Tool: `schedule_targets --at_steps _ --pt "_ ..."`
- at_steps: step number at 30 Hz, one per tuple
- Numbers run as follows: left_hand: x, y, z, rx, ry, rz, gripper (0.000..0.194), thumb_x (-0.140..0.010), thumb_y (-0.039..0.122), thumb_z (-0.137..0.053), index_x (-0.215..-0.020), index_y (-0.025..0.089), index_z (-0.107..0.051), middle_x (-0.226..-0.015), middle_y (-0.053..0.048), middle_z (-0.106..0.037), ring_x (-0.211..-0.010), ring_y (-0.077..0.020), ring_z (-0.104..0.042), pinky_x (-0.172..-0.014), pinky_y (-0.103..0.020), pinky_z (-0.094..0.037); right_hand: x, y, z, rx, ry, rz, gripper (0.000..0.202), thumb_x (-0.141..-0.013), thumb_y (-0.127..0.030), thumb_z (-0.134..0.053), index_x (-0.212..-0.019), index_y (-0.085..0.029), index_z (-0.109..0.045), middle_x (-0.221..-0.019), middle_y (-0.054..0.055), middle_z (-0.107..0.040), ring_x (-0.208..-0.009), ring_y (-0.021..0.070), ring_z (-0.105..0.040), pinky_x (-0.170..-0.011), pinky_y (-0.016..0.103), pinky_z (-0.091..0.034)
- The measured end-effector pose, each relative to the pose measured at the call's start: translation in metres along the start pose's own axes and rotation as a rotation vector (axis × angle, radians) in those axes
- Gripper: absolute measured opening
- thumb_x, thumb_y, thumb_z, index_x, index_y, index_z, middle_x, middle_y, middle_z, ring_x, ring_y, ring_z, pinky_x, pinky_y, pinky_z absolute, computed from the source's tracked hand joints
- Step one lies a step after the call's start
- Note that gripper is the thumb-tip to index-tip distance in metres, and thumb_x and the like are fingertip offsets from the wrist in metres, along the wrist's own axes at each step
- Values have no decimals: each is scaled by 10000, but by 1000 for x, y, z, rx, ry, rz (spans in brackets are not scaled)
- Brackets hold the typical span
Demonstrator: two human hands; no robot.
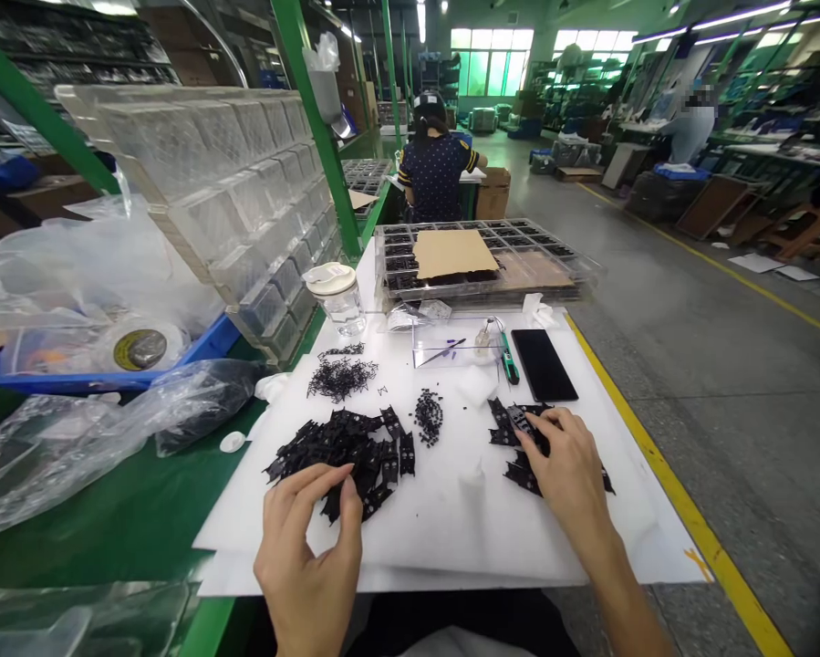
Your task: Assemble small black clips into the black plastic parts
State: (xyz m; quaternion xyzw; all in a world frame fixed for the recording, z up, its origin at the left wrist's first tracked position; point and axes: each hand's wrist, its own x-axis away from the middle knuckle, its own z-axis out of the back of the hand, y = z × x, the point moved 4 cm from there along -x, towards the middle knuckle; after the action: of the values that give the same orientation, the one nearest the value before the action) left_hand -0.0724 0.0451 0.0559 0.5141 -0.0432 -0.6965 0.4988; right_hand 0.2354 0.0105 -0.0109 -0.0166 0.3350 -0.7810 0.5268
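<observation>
Your left hand (312, 538) is pinching one black plastic part (347, 497) at the near edge of the big pile of black parts (345, 447), thumb and fingers closed on it. That pile lies just ahead of the hand and spreads left to right across the white sheet (443, 511) on the table (129, 520).

Your right hand (568, 461) lies palm down on the smaller cluster of black parts (519, 429), fingertips touching it; can't tell whether it grips anything. That cluster runs diagonally, far-left to near-right, under the hand.

Between the two hands, further out: a small heap of tiny black bits (429, 415) and a tangle of thin wire pieces (341, 376). The heap looks about equally reachable from either hand. Phone (544, 364) sits just beyond the right hand.
</observation>
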Motion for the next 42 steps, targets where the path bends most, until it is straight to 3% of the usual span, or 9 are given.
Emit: schedule_targets --at_steps 7,11,19,26,29,31,36,38,42 --pt "13 6 -3 188 -22 1 285 -880 17 -692 -1057 237 -721 -992 -47 -685 -920 -226 -658 -776 -380 -532 0 -3 16 -96 98 -148 372 -1001 -412 -568 -1152 -135 -766 -1083 133 -690 -863 266 -645 -813 425 -489" --pt "15 12 -3 276 -30 -14 317 -862 -25 -687 -1052 226 -719 -976 -43 -680 -906 -218 -644 -755 -374 -521 0 -6 27 -219 116 -194 326 -1015 -390 -527 -984 -157 -752 -1026 116 -714 -914 258 -660 -834 384 -486" --pt "23 25 -1 407 -30 14 360 -878 -74 -638 -1057 229 -712 -953 -32 -656 -892 -194 -615 -759 -352 -490 14 -21 44 -433 7 -200 470 -1050 -478 -482 -656 -224 -505 -753 13 -590 -698 170 -562 -674 288 -457" --pt "26 51 7 576 -67 -34 343 -865 -80 -635 -1052 196 -716 -870 -38 -670 -810 -176 -626 -648 -294 -504 42 -31 71 -690 10 -197 240 -1002 -441 -642 -1034 -229 -749 -770 36 -768 -669 188 -682 -648 277 -548" --pt "31 68 13 688 -193 -22 276 -933 39 -621 -1138 210 -690 -825 -37 -673 -747 -174 -638 -641 -295 -535 55 -54 91 -742 -155 48 141 -957 -369 -728 -1046 -294 -807 -843 23 -776 -756 182 -728 -688 252 -574" --pt "38 75 12 757 -373 69 266 -977 208 -653 -1241 238 -662 -907 -62 -701 -817 -204 -674 -727 -323 -563 62 -73 98 -728 -322 184 144 -951 -415 -733 -990 -309 -822 -833 13 -766 -742 166 -731 -677 232 -567" --pt "66 72 -7 970 -894 651 187 -958 389 -714 -1076 244 -729 -993 -65 -718 -934 -208 -681 -867 -293 -512 67 -99 88 -765 -528 227 399 -964 -582 -656 -817 -226 -764 -698 22 -700 -633 144 -672 -569 219 -506" --pt "72 73 -16 1128 -991 818 202 -950 407 -729 -987 210 -708 -882 -44 -712 -853 -179 -685 -809 -275 -511 67 -100 81 -800 -556 203 423 -963 -589 -655 -783 -216 -742 -668 16 -686 -602 129 -645 -551 210 -482" --pt "71 76 -28 1350 -1022 916 327 -862 448 -824 -901 177 -647 -756 -33 -710 -708 -151 -701 -693 -248 -511 66 -100 74 -854 -575 241 368 -944 -557 -703 -812 -218 -761 -667 9 -696 -590 113 -651 -551 188 -475"
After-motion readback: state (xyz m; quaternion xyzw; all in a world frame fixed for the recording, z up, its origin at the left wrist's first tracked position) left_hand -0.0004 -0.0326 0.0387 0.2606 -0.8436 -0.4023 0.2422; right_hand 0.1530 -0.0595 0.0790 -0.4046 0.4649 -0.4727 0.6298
